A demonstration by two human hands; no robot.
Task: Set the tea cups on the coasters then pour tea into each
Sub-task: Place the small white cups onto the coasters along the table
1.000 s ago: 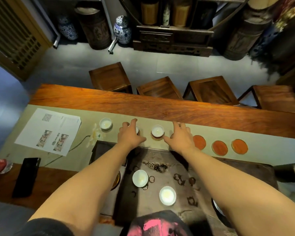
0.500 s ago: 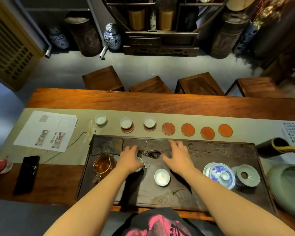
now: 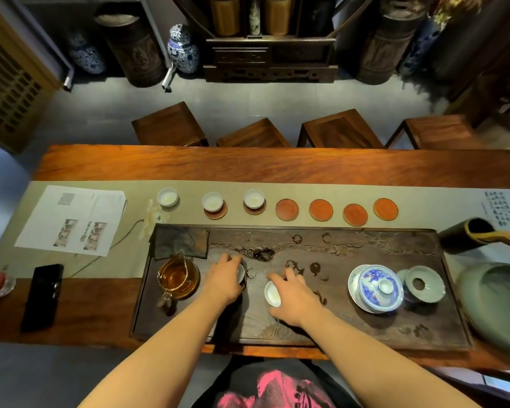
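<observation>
two hands, left hand [image 3: 225, 280] cupping cup [image 3: 241, 273], right hand [image 3: 295, 295] cupping second cup [image 3: 272, 294]

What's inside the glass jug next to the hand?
The glass jug holds amber tea, about half full. It sits on the dark tea tray, left of the left hand. The tea hides the jug's bottom.

White cups [image 3: 212, 201]; orange-red coasters [image 3: 320, 210]; a dark brown, grain-patterned tray [image 3: 365, 319]. Beside the tray's right end, a grey-green bowl [image 3: 495, 301]. On the tray, a white lidded cup [image 3: 376, 287] painted with blue, and amber tea in a clear pitcher [image 3: 177, 278].
</observation>
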